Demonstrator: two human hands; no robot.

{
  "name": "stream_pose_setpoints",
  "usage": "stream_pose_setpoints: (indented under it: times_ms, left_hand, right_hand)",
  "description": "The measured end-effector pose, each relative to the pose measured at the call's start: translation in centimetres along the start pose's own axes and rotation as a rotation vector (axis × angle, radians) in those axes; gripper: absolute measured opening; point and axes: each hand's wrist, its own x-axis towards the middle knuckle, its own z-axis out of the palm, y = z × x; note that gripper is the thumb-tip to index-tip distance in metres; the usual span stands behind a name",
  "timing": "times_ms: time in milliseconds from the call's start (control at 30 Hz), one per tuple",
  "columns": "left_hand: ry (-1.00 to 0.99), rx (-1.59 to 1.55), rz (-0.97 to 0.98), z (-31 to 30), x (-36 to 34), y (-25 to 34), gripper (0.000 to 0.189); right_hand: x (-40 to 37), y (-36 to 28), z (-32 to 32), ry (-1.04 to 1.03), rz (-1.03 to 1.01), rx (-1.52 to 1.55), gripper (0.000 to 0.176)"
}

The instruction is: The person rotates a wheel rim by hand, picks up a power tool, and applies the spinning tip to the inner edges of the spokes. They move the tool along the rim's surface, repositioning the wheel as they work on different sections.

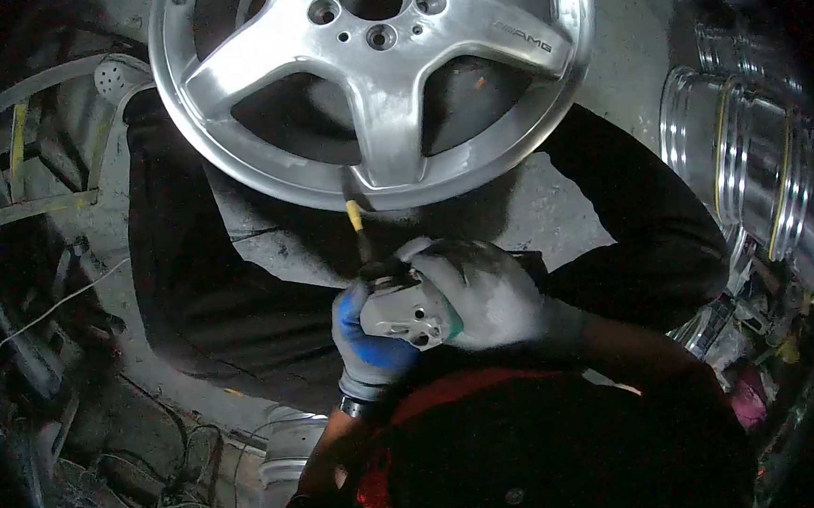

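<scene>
Both my hands wear grey work gloves and meet in front of my lap. Between them is a rounded grey metal tool (pixel 400 313) with dark holes in its face and a green edge on the right. My left hand (pixel 362 347), its glove blue on the palm side, wraps the tool from the left and below. From the right, my right hand (pixel 490 291) closes over its top and side. A thin dark rod with a yellow band (pixel 355 216) reaches from the tool toward the rim of a silver alloy wheel (pixel 388 123) marked AMG.
The wheel lies face up between my bent legs on the grey floor (pixel 278 230). More shiny wheels (pixel 745 160) stand at the right. A metal frame (pixel 54 203) is at the left, with cables (pixel 173 478) below it. Another wheel (pixel 285 461) sits near my left forearm.
</scene>
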Motion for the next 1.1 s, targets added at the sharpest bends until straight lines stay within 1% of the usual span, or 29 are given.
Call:
stream_pose_setpoints:
  times_ms: [67,100,167,200,267,300,333,367,400,433,500,533,600,633,667,700,733,767,800,833,867,933,967,1000,1033,1067,1100]
  left_hand:
    - [0.026,0.078,0.083,-0.2,-0.2,0.2,0.048]
    - [0.026,0.082,0.083,-0.3,-0.2,0.2,0.048]
    - [0.025,0.207,0.066,-0.3,-0.1,0.1,0.051]
    - [0.02,0.208,0.062,-0.1,0.1,-0.2,0.051]
    - [-0.033,0.128,-0.03,0.5,0.2,-0.9,0.05]
    - [0.008,0.337,0.058,0.2,-0.1,-1.4,0.049]
    - [0.007,0.337,0.06,0.4,-0.2,-1.5,0.049]
    - [0.002,0.475,0.117,0.9,-0.4,-1.6,0.048]
    - [-0.003,0.616,0.174,1.2,-0.5,-1.5,0.047]
    - [-0.001,0.619,0.175,1.1,-0.5,-1.5,0.047]
    - [-0.079,0.153,0.079,0.8,-0.4,-1.3,0.046]
    - [-0.078,0.156,0.08,1.2,-0.4,-1.1,0.046]
    - [-0.098,0.1,0.024,2.4,-0.7,-0.7,0.046]
    - [-0.098,0.102,0.026,2.1,-0.8,-0.8,0.046]
    - [-0.036,0.095,0.006,1.5,-0.7,-1.2,0.048]
    - [0.024,0.085,-0.015,0.9,-0.5,-1.7,0.05]
    - [0.021,0.083,-0.017,0.5,-0.2,-2.2,0.05]
    - [0.003,0.022,-0.087,0.2,0.1,-2.7,0.053]
    - [-0.016,-0.04,-0.156,-0.1,0.2,-3.1,0.056]
    - [-0.002,0.0,-0.204,0.1,0.2,-3.2,0.061]
    - [0.0,-0.002,-0.201,0.4,0.0,-3.3,0.061]
    - [0.085,0.356,-0.131,1.1,-0.4,-3.3,0.06]
    - [0.087,0.357,-0.13,0.5,-0.3,-3.7,0.06]
    - [0.071,0.38,-0.059,-0.8,-0.3,-4.3,0.058]
    - [0.056,0.403,0.011,-0.2,-0.2,-4.2,0.055]
    - [0.058,0.404,0.01,0.4,-0.3,-3.8,0.055]
    - [0.041,0.238,-0.043,1.0,-0.3,-3.1,0.052]
  right_hand:
    - [0.1,-0.1,0.1,0.091,-0.137,-0.226,0.068]
    - [0.2,0.0,0.2,0.095,-0.136,-0.224,0.068]
    - [0.2,0.6,0.2,0.097,-0.089,-0.005,0.068]
    - [-0.2,1.0,0.3,0.101,-0.085,-0.01,0.068]
    - [-1.4,1.7,0.1,0.108,-0.083,-0.005,0.069]
    - [-1.8,2.0,-0.2,0.108,-0.083,-0.006,0.069]
    - [-2.1,2.1,-0.6,0.046,-0.065,-0.003,0.069]
    - [-2.2,2.2,-0.9,-0.016,-0.05,0.001,0.069]
    - [-2.0,2.1,-1.0,-0.014,-0.054,0.003,0.069]
    - [-1.7,1.9,-1.0,-0.004,-0.067,0.001,0.068]
    - [-1.2,1.5,-1.1,0.01,-0.08,0.0,0.067]
    - [-0.8,1.3,-1.2,0.009,-0.108,-0.034,0.067]
    - [-0.7,1.2,-1.3,0.011,-0.138,-0.066,0.067]
    - [-1.0,1.3,-1.4,0.015,-0.166,-0.154,0.068]
    - [-1.2,1.4,-1.5,0.017,-0.191,-0.245,0.07]
    - [-1.4,1.7,-1.9,0.018,-0.19,-0.249,0.07]
    - [-1.5,2.1,-2.3,0.013,-0.152,-0.097,0.07]
    - [-1.7,2.3,-2.8,0.007,-0.113,0.056,0.071]
    - [-2.2,2.5,-3.2,0.006,-0.112,0.053,0.071]
    - [-2.6,2.6,-3.6,-0.056,-0.071,0.035,0.07]
    - [-2.8,2.7,-3.8,-0.118,-0.034,0.02,0.069]
    - [-2.8,2.9,-3.8,-0.11,-0.056,0.057,0.069]
    - [-2.7,3.0,-3.8,-0.101,-0.071,0.092,0.069]
    - [-2.5,2.9,-3.9,-0.1,-0.073,0.094,0.069]
    - [-2.1,2.7,-4.0,-0.072,-0.089,0.083,0.069]
    - [-1.9,2.5,-4.0,-0.043,-0.104,0.072,0.07]
    - [-1.9,2.4,-3.7,-0.042,-0.104,0.073,0.07]
